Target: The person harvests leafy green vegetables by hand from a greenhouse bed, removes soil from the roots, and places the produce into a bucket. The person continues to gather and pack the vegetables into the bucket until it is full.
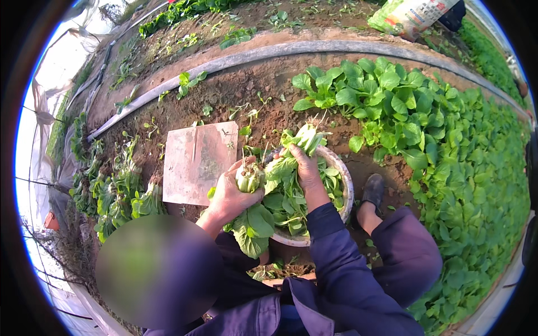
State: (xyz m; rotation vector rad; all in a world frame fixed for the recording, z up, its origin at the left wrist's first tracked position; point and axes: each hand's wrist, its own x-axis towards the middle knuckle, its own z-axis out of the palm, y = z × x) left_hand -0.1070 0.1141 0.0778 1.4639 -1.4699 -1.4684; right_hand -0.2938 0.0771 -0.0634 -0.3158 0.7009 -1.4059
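My left hand (233,189) is closed around a bunch of leafy greens (250,179), its pale stem bases and roots upward and its broad leaves hanging below. My right hand (306,166) grips another handful of greens (309,136) with thin roots pointing up. A dark object (273,155), too hidden to name, shows between the hands at the right hand's fingers. Beneath the right hand is a round, pale basin (348,189) holding loose greens (290,210). A flat, pinkish, dirt-stained board (197,161) lies on the soil beyond my left hand.
Bundled greens (122,189) lie in rows at the left. Dense leafy plants (470,189) grow at the right. A pale hose (269,49) curves across the soil beyond the board. A printed sack (414,19) lies at the top right. My shoe (373,191) is beside the basin.
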